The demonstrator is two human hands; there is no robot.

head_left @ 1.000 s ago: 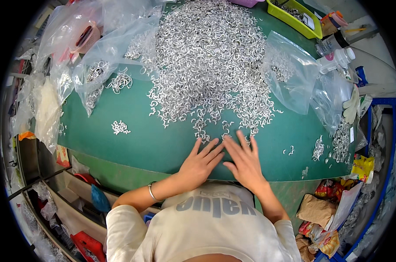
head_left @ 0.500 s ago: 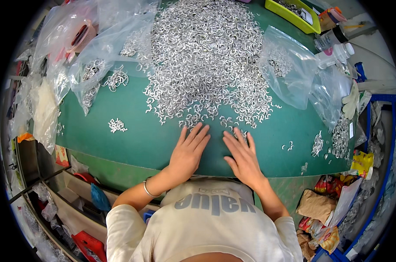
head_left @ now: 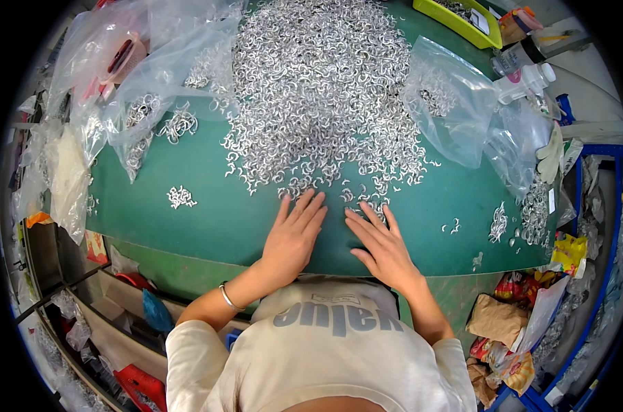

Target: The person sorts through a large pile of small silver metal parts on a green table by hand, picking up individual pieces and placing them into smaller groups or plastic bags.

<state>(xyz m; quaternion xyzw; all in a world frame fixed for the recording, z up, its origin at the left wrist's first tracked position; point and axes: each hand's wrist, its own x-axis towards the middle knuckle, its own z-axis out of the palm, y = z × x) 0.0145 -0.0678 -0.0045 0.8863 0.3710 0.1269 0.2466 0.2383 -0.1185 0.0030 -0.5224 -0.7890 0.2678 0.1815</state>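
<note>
A large heap of small silvery crescent-shaped metal pieces point(head_left: 318, 89) spreads over the green table point(head_left: 188, 233). At the heap's near edge, my left hand point(head_left: 294, 233) lies palm down with its fingers stretched out, the tips touching a few pieces. To its right, my right hand point(head_left: 383, 244) is also palm down, fingers extended, beside a small cluster of metal pieces point(head_left: 373, 206). Neither hand grips anything. What lies beneath the palms is hidden.
Clear plastic bags point(head_left: 455, 110) holding pieces flank the heap on both sides. A small pile point(head_left: 181, 197) lies at left, another point(head_left: 499, 223) at right. A yellow-green tray point(head_left: 462, 24) and a white bottle point(head_left: 527, 82) stand far right. Drawers point(head_left: 119, 302) sit below left.
My right hand has shifted slightly left, and a few more pieces show loose in front of its fingertips. My left hand has hardly moved. The whole view has shifted a little.
</note>
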